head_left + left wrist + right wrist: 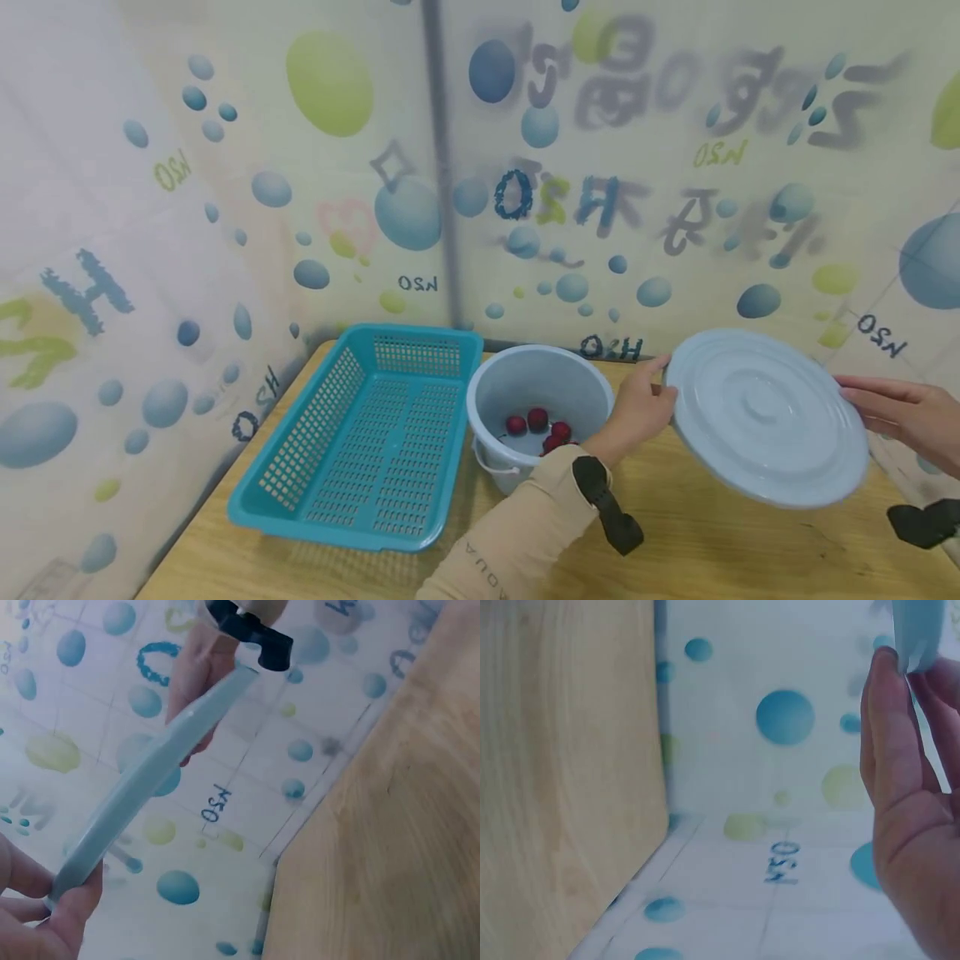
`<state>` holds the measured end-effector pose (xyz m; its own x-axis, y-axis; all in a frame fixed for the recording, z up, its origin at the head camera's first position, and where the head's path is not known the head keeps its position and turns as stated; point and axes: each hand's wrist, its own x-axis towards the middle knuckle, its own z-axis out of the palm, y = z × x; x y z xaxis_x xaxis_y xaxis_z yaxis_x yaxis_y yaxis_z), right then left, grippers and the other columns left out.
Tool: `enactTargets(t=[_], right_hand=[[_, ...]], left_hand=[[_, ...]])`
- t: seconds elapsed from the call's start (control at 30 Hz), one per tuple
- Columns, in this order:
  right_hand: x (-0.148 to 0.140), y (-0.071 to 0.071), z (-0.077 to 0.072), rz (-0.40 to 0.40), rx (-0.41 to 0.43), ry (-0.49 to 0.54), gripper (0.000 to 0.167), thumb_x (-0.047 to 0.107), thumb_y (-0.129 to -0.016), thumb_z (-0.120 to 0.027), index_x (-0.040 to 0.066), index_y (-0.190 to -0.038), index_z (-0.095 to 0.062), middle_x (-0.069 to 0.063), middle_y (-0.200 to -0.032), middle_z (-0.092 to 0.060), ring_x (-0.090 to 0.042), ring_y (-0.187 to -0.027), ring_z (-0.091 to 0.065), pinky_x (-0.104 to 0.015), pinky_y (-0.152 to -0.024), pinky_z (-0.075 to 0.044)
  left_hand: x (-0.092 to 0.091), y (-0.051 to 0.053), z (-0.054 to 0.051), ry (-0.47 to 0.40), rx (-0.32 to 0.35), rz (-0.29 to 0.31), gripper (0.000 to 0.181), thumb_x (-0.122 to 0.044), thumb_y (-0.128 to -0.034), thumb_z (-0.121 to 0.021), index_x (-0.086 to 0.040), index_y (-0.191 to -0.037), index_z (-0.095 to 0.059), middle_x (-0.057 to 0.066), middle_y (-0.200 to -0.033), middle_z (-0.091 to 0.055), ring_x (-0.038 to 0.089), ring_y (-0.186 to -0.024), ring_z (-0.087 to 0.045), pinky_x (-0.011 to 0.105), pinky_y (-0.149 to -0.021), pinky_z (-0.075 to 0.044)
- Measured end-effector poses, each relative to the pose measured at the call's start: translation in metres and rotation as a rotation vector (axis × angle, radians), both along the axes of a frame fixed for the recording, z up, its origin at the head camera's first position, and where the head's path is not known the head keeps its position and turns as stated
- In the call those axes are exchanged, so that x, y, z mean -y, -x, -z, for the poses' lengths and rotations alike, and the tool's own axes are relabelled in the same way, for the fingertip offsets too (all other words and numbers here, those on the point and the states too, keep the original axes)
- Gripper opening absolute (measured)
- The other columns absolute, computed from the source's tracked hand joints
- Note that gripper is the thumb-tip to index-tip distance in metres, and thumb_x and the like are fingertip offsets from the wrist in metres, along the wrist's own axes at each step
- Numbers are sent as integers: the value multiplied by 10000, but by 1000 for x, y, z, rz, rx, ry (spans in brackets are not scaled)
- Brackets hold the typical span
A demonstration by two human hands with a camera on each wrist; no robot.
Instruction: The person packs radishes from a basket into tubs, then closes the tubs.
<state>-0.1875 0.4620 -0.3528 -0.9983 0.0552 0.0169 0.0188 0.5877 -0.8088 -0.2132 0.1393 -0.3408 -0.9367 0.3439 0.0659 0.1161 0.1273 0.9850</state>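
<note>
A round pale blue lid (765,425) is raised and tilted over the right side of the table, its ringed face toward the head camera. My left hand (641,404) pinches the lid's left rim, thumb on one side and fingers on the other, as the left wrist view shows at the lid's edge (150,780). On the opposite rim, my right hand (907,802) holds the lid between thumb and fingers. Behind my left forearm stands a pale blue bucket (540,375), uncovered, with several dark red round fruits (537,419) at its bottom; the forearm partly hides them.
Left of the bucket, a teal perforated plastic basket (393,446) sits on the wooden table (675,533). Cloth walls (360,250) printed with blue and green bubbles rise close behind the table and along its sides. The bucket's handle (495,468) hangs down at its front.
</note>
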Motion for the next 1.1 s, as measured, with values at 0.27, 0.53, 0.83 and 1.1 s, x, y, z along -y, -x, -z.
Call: enactTargets(t=[0.27,0.53,0.83,1.1], right_hand=[[35,17,-32,-145,-3,125,431,267,-901,-502,113,-1298,-434,306,-983,-511,127,-857,-527,-135,-682,-482],[94,34,-45,-172,17,163,455,298,-870,-549,28,-1231,-487,214,-945,-590,11,-857,-592,-194,-716,-497],[165,48,-40,-199,0,212,561,277,-852,-583,-123,-1218,-439,24,-981,-625,-45,-828,-615,-271,-740,-503],[200,54,-28,-241,17,242,492,249,-865,-568,-94,-1204,-473,-219,-1154,-534,-73,-869,-604,-288,-770,-491]], left_hand=[[35,21,-17,88,-104,3,438,-47,-890,-470,-75,-1322,-401,63,-1218,-471,86,-775,-579,181,-550,-477],[95,46,-33,105,-98,58,443,-15,-898,-445,-78,-1333,-389,74,-1282,-460,179,-925,-589,238,-630,-513],[167,62,-39,142,30,133,449,-58,-928,-412,-73,-1366,-316,93,-1346,-384,253,-1133,-469,326,-785,-492],[205,66,-28,242,76,119,427,-63,-918,-438,-121,-1338,-383,63,-1322,-408,241,-1126,-466,354,-783,-490]])
